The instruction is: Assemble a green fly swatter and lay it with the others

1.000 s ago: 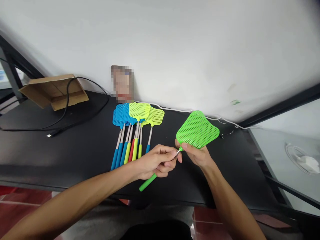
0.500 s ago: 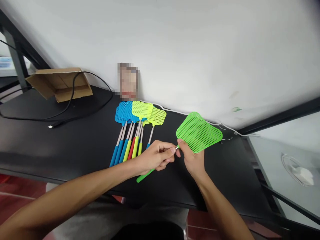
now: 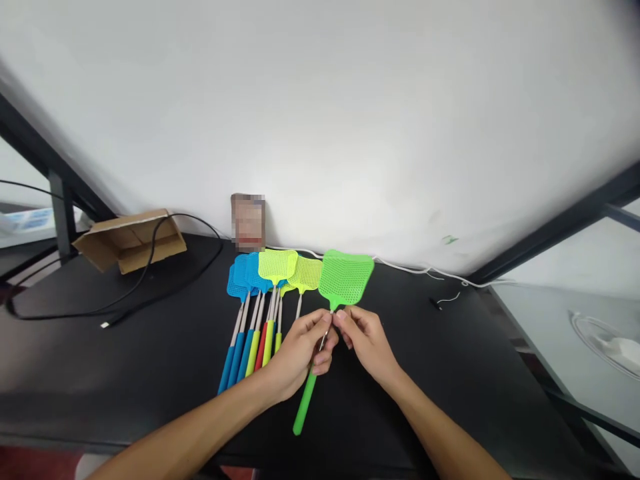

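Observation:
A green fly swatter [image 3: 346, 279] is held above the table, its meshed head up and its green handle slanting down to the left. My left hand [image 3: 305, 347] is closed round the thin metal shaft. Just below the swatter's head, my right hand [image 3: 367, 337] pinches the top of the shaft with thumb and fingers. Left of my hands lie several more fly swatters, with blue heads [image 3: 245, 273] and yellow heads [image 3: 278, 265] overlapping. Their handles are blue, yellow and red; my left hand and forearm hide some handle ends.
An open cardboard box [image 3: 137, 243] lies at the left of the black table [image 3: 170, 373], beside a black cable [image 3: 150, 300]. A blurred-out card [image 3: 249, 223] leans on the wall. A white cord [image 3: 405, 269] runs along the table's back edge; a small black item [image 3: 435, 304] lies right.
The green swatter has swung from leaning right to more upright and moved left. My right hand has shifted from its head to the top of the shaft. The camera view has tilted up.

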`<state>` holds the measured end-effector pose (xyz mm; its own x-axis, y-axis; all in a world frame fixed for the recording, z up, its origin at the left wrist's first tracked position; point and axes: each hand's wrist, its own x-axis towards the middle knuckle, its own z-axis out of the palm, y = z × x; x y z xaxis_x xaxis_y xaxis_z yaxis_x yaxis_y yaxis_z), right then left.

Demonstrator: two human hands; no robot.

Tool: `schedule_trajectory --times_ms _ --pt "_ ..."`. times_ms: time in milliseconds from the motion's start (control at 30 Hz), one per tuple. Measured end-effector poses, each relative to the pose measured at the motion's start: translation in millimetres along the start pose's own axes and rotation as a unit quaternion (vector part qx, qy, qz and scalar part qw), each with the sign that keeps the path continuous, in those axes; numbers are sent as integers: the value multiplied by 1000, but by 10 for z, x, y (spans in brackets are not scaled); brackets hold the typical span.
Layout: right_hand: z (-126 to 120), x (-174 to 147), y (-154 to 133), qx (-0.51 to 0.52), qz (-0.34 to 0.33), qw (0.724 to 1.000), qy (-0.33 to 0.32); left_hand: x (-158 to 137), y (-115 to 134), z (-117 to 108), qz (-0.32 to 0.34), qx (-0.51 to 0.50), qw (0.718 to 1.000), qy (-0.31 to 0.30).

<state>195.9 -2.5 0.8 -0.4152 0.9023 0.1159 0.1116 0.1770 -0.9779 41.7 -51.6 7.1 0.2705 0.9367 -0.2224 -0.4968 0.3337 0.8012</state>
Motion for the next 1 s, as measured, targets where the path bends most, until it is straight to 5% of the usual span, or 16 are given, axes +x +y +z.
schedule_trajectory --times_ms 200,467,767,1000 --pt "47 -9 62 2 46 996 -72 86 26 -95 78 30 991 104" --pt "98 -15 108 -13 40 994 -104 90 44 -81 120 78 975 171" --pt "158 -63 37 -128 -22 990 -58 86 92 -64 106 83 981 139" --pt "112 -38 78 -232 -11 973 -13 119 46 -134 148 58 967 200"
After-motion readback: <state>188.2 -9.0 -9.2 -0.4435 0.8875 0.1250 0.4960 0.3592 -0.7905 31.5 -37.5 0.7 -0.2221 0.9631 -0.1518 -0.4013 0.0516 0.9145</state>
